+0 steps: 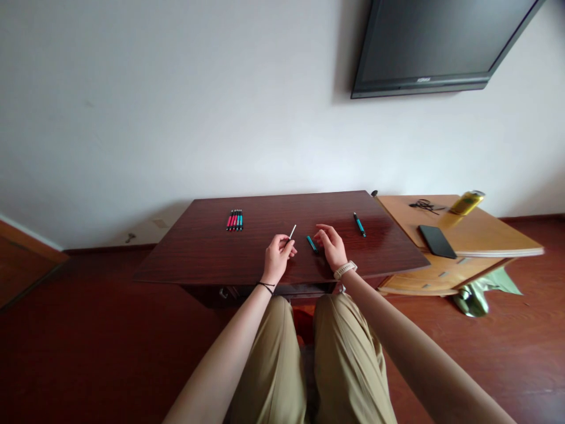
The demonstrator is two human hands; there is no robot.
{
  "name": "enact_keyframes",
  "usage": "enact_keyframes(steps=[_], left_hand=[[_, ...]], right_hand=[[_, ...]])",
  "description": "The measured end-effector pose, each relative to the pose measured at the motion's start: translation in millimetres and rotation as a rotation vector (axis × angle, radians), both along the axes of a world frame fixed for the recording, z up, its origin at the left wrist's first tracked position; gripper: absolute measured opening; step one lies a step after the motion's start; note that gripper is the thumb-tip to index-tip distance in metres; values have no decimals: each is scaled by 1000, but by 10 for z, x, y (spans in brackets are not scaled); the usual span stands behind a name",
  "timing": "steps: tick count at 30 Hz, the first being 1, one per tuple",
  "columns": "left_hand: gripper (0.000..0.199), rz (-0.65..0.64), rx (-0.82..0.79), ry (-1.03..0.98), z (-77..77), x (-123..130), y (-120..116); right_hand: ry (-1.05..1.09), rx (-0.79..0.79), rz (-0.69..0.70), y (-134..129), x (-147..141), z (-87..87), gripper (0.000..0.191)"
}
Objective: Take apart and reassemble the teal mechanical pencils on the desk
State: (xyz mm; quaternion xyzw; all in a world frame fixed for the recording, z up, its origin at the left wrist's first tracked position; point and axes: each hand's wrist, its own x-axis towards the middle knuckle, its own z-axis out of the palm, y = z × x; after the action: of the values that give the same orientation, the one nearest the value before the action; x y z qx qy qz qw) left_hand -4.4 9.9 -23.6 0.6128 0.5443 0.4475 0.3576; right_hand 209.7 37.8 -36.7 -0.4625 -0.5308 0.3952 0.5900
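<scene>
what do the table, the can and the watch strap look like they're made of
Table: probably wood or veneer, glossy dark red-brown, showing streaky grain.
Can: likely metal, shiny yellow, with a silvery rim.
Watch strap: pale, perhaps rubber or metal; too small to tell.

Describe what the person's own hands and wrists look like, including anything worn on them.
Both hands are bare, with no gloves or visible sleeves. The left wrist has a thin black band; the right wrist wears a pale, watch-like band.
</scene>
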Motion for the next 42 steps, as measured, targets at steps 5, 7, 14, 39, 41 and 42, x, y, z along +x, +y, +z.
enact_keyframes(steps=[5, 7, 14, 39, 41, 42], left_hand=[[47, 136, 67, 73, 12, -186, 120], [45, 189, 87, 152, 20, -311, 204], [45, 328, 84, 401, -23, -571, 496], [48, 423, 154, 608, -86, -589, 452], [48, 395, 177, 611, -74, -613, 394], [48, 373, 188, 615, -72, -624, 363]], right_hand=[[-27, 9, -21, 32, 1, -29, 54], [-36, 12, -28, 46, 5, -40, 53], [-75, 14, -21, 78, -3, -34, 51], [-282, 56, -57, 146, -29, -86, 41], [-294, 60, -62, 166, -33, -103, 40], [-301, 63, -62, 174, -36, -108, 40]])
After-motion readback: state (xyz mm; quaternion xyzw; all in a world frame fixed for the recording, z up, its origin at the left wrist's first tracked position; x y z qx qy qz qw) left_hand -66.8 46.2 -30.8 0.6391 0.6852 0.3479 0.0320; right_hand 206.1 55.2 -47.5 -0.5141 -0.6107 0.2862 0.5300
